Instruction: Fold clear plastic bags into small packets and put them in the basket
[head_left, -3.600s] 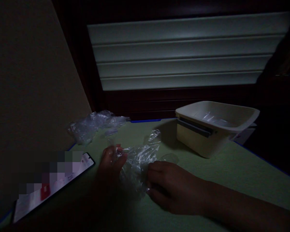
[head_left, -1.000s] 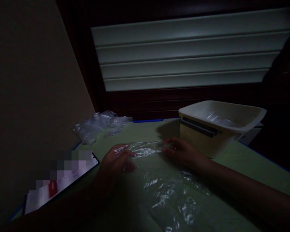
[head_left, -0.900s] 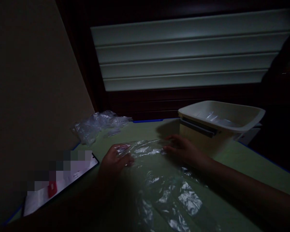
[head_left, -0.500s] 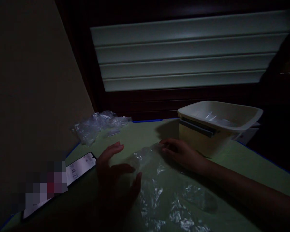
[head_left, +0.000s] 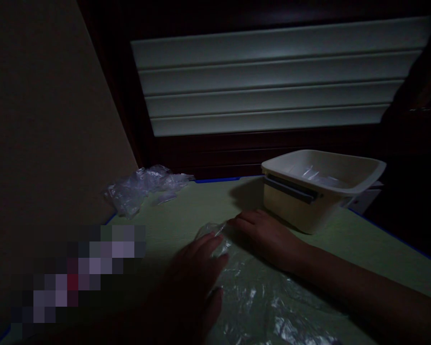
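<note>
A crinkled clear plastic bag [head_left: 249,292] lies spread on the green tabletop in front of me, shiny with creases. My left hand [head_left: 201,268] rests at its left edge, fingers apart and stretched over the film. At the bag's far edge, the fingertips of my right hand [head_left: 267,237] are pressed together on the plastic, with the forearm reaching in from the right. The dim light hides part of my left hand and what lies under my right palm.
A cream plastic bin [head_left: 290,211] with a grey handle stands at the back right, clear plastic inside it. Crumpled clear bags [head_left: 147,187] are heaped at the back left by the wall. A pixelated patch covers the left side. The green table [head_left: 208,196] has a blue edge.
My left hand has moved right and onto the bag's edge. My right hand has shifted slightly left and down, still at the far edge. The bag now lies more spread out.
</note>
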Motion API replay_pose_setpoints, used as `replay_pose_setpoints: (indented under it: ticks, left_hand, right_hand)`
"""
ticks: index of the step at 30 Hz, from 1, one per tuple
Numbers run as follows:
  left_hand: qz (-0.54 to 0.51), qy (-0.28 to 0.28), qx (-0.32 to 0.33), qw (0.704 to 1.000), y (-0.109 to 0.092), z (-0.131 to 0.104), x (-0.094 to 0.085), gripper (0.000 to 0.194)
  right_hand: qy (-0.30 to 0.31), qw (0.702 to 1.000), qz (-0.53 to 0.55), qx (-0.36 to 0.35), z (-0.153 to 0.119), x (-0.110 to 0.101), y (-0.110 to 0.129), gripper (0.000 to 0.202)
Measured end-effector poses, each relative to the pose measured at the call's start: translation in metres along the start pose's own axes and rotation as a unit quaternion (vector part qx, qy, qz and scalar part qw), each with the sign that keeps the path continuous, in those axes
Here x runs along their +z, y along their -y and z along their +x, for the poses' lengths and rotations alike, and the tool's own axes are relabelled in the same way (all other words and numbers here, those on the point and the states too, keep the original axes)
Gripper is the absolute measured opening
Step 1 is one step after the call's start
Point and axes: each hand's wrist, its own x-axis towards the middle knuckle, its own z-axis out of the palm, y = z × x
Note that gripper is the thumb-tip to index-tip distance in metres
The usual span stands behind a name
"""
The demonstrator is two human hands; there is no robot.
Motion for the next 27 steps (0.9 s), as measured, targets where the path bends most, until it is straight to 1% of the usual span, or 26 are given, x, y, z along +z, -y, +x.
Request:
replay_pose_setpoints:
  ticks: [2, 3, 6, 9, 12, 15, 17, 19, 21, 23, 25, 27]
  left_hand:
    - [0.003, 0.033, 0.005, 0.999, 0.005, 0.004, -0.007, 0.046]
    - [0.002, 0.038, 0.009, 0.999, 0.006, 0.005, -0.009, 0.046]
    - [0.000, 0.028, 0.023, 0.999, 0.005, 0.004, -0.012, 0.046]
    - [0.005, 0.045, 0.005, 0.999, 0.002, 0.004, -0.011, 0.045]
    - [0.004, 0.069, -0.009, 0.998, 0.001, 0.005, -0.012, 0.044]
    - [0.001, 0.071, -0.007, 0.997, 0.002, 0.005, -0.012, 0.045]
    - [-0.003, 0.069, -0.013, 0.997, 0.002, 0.005, -0.012, 0.046]
    - [-0.009, 0.075, -0.021, 0.997, 0.002, 0.005, -0.012, 0.048]
    - [-0.014, 0.078, -0.030, 0.996, 0.002, 0.005, -0.011, 0.049]
    - [-0.017, 0.081, -0.032, 0.996, 0.001, 0.006, -0.012, 0.051]
    - [-0.014, 0.077, -0.026, 0.997, 0.001, 0.007, -0.012, 0.052]
    - [-0.012, 0.074, -0.024, 0.997, 0.001, 0.007, -0.012, 0.049]
  right_hand:
    - [-0.002, 1.000, -0.009, 0.007, -0.001, 0.000, 0.000, 0.029]
    - [-0.010, 1.000, -0.003, 0.021, -0.001, 0.001, -0.001, 0.031]
    - [-0.058, 0.994, 0.049, 0.079, -0.001, 0.006, -0.009, 0.038]
    - [-0.100, 0.983, 0.077, 0.131, -0.001, 0.010, -0.017, 0.038]
    - [-0.108, 0.979, 0.056, 0.162, -0.002, 0.009, -0.022, 0.039]
    - [-0.130, 0.981, -0.011, 0.145, -0.003, 0.005, -0.020, 0.042]
    - [-0.161, 0.981, -0.037, 0.102, -0.003, 0.002, -0.014, 0.041]
    - [-0.175, 0.983, -0.013, 0.053, -0.003, -0.001, -0.004, 0.039]
    - [-0.148, 0.988, 0.042, 0.020, -0.004, -0.002, 0.008, 0.038]
    - [-0.087, 0.992, 0.093, 0.010, -0.004, -0.002, 0.019, 0.040]
    - [-0.019, 0.993, 0.113, 0.005, -0.006, 0.000, 0.026, 0.045]
    - [0.033, 0.994, 0.104, -0.005, -0.007, 0.005, 0.026, 0.050]
